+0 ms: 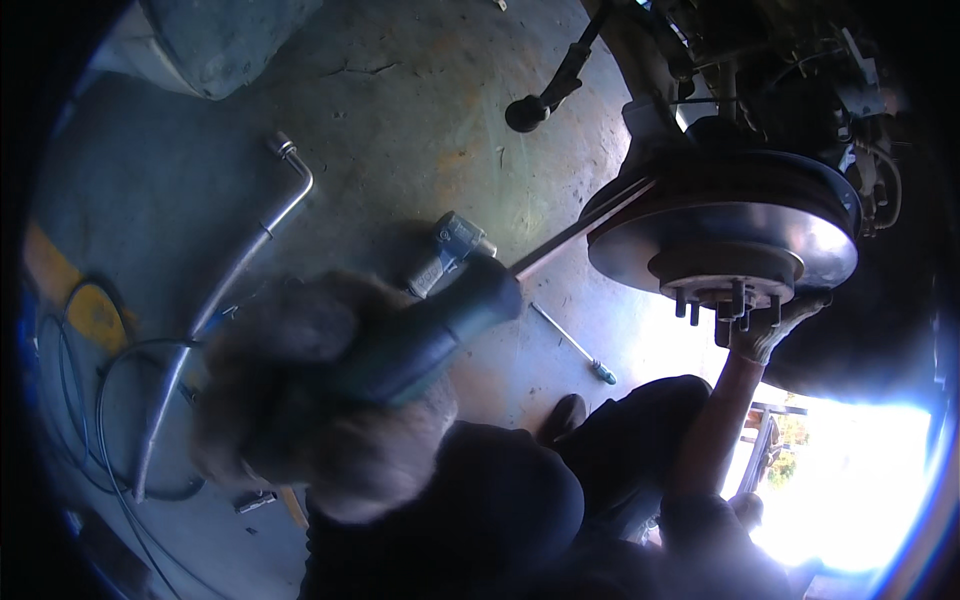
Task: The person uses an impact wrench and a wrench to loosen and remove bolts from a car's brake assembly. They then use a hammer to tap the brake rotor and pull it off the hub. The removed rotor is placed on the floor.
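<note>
My left hand (330, 400), gloved and blurred by motion, is closed around the thick dark handle of what looks like a pry bar (585, 230). Its flat metal shaft slants up to the right, and the tip meets the upper left edge of the brake disc (640, 253), where the exact contact is hidden. Wheel studs (738, 298) stick out from the hub in the disc's middle. From below, my right hand (768, 335), in a light glove, grips the disc's lower right side beside the studs; some of its fingers are hidden.
On the floor lie an impact wrench (450, 250), a green-handled screwdriver-like tool (575, 343), and a long bent socket wrench (240, 265) by a coiled hose (100, 430). Suspension parts (555, 90) hang above left of the disc. A pale rounded panel (220, 45) stands far left.
</note>
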Demonstrator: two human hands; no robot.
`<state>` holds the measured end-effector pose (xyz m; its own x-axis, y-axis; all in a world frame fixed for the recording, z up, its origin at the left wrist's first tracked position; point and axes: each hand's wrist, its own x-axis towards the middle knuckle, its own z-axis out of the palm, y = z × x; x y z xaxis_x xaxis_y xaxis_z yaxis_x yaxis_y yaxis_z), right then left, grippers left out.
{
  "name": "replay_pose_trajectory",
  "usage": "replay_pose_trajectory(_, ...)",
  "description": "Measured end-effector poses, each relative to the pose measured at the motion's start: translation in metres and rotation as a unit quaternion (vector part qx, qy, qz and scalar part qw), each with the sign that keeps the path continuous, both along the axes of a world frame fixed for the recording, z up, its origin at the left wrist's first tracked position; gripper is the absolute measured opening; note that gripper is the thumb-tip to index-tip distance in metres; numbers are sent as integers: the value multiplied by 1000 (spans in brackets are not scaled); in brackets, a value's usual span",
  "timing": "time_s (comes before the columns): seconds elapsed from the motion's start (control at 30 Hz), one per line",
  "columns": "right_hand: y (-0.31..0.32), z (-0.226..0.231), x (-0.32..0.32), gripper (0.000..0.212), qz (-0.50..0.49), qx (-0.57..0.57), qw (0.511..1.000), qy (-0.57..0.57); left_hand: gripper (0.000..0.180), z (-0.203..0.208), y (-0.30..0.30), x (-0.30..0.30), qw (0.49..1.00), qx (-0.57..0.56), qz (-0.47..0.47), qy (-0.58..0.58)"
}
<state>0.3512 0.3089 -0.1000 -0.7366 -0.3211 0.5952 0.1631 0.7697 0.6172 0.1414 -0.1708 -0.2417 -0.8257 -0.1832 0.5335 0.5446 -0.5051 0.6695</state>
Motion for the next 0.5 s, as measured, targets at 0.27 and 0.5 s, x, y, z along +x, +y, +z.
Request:
replay_pose_trajectory(0.27,-4,1,1,111,-11,-10,1000,-11,47,-46,42,-59,814,-426,393,21)
replay_pose_trajectory(0.5,-8,0,-3,109,-4,9,1000,-10,50,-13,58,-96,918,-273,243,-154)
